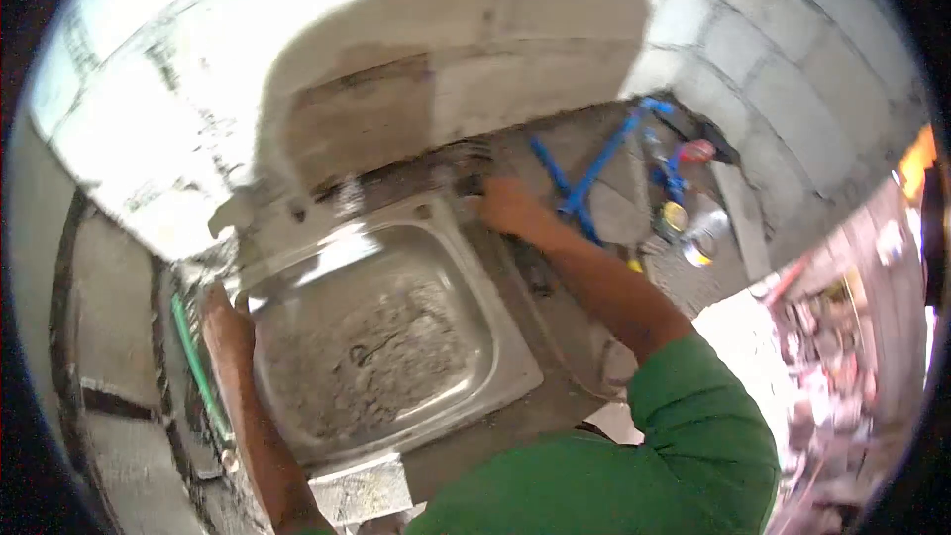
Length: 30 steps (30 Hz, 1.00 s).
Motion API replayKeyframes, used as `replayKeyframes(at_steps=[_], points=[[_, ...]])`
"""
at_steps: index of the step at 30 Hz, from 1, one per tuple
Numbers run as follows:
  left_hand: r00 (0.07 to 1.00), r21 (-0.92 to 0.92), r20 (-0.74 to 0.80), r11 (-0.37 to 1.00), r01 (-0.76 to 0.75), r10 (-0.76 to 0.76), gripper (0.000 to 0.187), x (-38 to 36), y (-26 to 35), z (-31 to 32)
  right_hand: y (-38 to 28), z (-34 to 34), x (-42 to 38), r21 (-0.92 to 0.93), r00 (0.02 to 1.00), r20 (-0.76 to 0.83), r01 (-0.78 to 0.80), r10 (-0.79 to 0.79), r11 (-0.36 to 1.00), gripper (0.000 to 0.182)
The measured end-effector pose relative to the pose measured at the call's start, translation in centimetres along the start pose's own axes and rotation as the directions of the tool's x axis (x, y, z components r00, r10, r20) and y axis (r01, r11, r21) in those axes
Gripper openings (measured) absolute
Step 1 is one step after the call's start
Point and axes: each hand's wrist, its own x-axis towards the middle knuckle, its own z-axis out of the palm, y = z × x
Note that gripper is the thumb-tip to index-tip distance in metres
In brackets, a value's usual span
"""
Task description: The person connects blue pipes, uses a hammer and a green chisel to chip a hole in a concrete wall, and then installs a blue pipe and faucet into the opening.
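Note:
A stainless steel sink (517, 357) sits in the counter, its basin strewn with grey rubble and grit. At the sink's left edge, my left hand (228, 325) is closed on the rim, its fingertips partly hidden. My right hand (505, 206) reaches past the sink's back right corner, its fingers bent together by a small dark thing (472, 184). Blur keeps me from making out what that hand holds.
Blue pipes (594, 173) lie on the counter to the right, by a yellow-topped can (675, 217) and a clear container (705, 230). A green hose (194, 357) runs along the left. Block walls (783, 69) rise behind, with cluttered ground (827, 357) at lower right.

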Motion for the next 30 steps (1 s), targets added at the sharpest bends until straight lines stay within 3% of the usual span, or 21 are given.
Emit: replayKeyframes(at_steps=[2,3,4,6,7,8,10,12,13,14,15,16,18,19,21,22,24,25,27,28,30], points=[[0.968,-0.208,0.108,0.958,-0.199,0.225,0.057,2.8,3.4,4.4,0.3,-3.3,-2.7,-0.007,0.997,-0.081,-0.001,0.001,1.000,0.044],[0.945,-0.377,0.215,0.913,-0.154,0.248,0.056,3.9,6.0,5.2,0.7,-5.2,-3.8,0.035,0.989,-0.150,-0.005,0.010,0.999,0.044],[0.936,-0.396,0.217,0.902,-0.174,0.276,0.056,4.6,7.8,6.4,1.2,-6.8,-4.5,0.075,0.975,-0.223,0.001,0.015,0.997,0.043],[0.888,-0.347,0.106,0.854,-0.388,0.447,0.051,6.0,9.4,10.0,5.6,-9.0,-6.0,0.055,0.950,-0.272,-0.141,0.151,0.988,0.045],[0.882,-0.148,0.107,0.884,-0.443,0.459,0.050,7.1,8.7,13.9,8.8,-9.3,-6.3,0.017,0.936,-0.295,-0.195,0.191,0.981,0.046],[0.878,-0.155,0.103,0.879,-0.450,0.467,0.050,6.6,9.2,13.8,11.3,-10.0,-7.4,0.052,0.908,-0.379,-0.171,0.178,0.984,0.047],[0.899,0.057,0.055,0.898,-0.437,0.434,0.055,4.9,10.8,12.1,15.2,-10.3,-8.4,0.090,0.869,-0.462,-0.154,0.178,0.984,0.047],[0.887,0.025,0.108,0.890,-0.454,0.449,0.057,4.2,11.0,11.0,18.9,-8.9,-7.9,0.549,0.812,-0.142,-0.411,0.566,0.728,0.047],[0.882,-0.090,0.072,0.884,-0.459,0.465,0.056,4.1,10.4,11.5,20.7,-7.3,-7.0,0.555,0.808,-0.141,-0.414,0.572,0.721,0.047],[0.881,-0.202,0.035,0.867,-0.456,0.472,0.056,3.9,9.9,11.7,22.3,-5.4,-5.8,0.448,0.860,-0.242,-0.312,0.450,0.838,0.048],[0.889,-0.208,0.115,0.886,-0.415,0.443,0.054,2.8,10.3,9.8,22.1,-5.0,-5.0,0.323,0.895,-0.325,-0.198,0.305,0.926,0.048],[0.889,-0.200,0.113,0.887,-0.417,0.443,0.054,1.6,10.0,8.6,21.9,-4.8,-4.4,0.330,0.895,-0.326,-0.194,0.304,0.924,0.048],[0.882,-0.174,0.088,0.879,-0.445,0.464,0.050,-0.8,9.0,6.5,20.1,-5.2,-3.6,0.021,0.856,-0.385,-0.366,0.346,0.930,0.052],[0.885,-0.170,0.087,0.882,-0.439,0.457,0.050,-1.1,8.5,5.1,19.9,-5.6,-3.3,0.021,0.858,-0.385,-0.359,0.339,0.933,0.052],[0.720,-0.294,0.519,0.887,-0.356,0.461,0.047,-1.7,7.5,1.0,20.1,-5.7,-2.4,-0.002,0.879,-0.287,-0.397,0.380,0.918,0.055],[0.731,-0.289,0.512,0.892,-0.349,0.452,0.047,-2.2,7.5,-0.6,19.7,-5.3,-2.3,-0.002,0.883,-0.292,-0.384,0.367,0.923,0.055],[0.690,-0.319,0.608,0.916,-0.241,0.393,0.046,-2.6,7.7,-3.0,18.6,-4.2,-2.3,0.365,0.690,-0.563,-0.286,0.455,0.886,0.058],[0.752,-0.434,0.400,0.831,-0.348,0.524,0.048,-3.1,5.0,-1.2,18.8,-4.2,-1.1,0.368,0.691,-0.570,-0.270,0.445,0.890,0.058],[0.757,-0.490,0.422,0.828,-0.272,0.498,0.048,-3.9,4.8,-3.7,20.6,-2.8,0.3,0.295,0.692,-0.251,-0.611,0.677,0.734,0.063],[0.756,-0.552,0.443,0.811,-0.193,0.482,0.048,-4.5,4.8,-4.5,20.9,-2.4,-0.1,0.294,0.698,-0.249,-0.606,0.671,0.739,0.063],[0.774,-0.616,0.449,0.782,-0.095,0.447,0.049,-5.2,2.9,-3.7,19.7,-3.4,-1.4,0.576,0.730,-0.243,-0.421,0.639,0.700,0.060]])
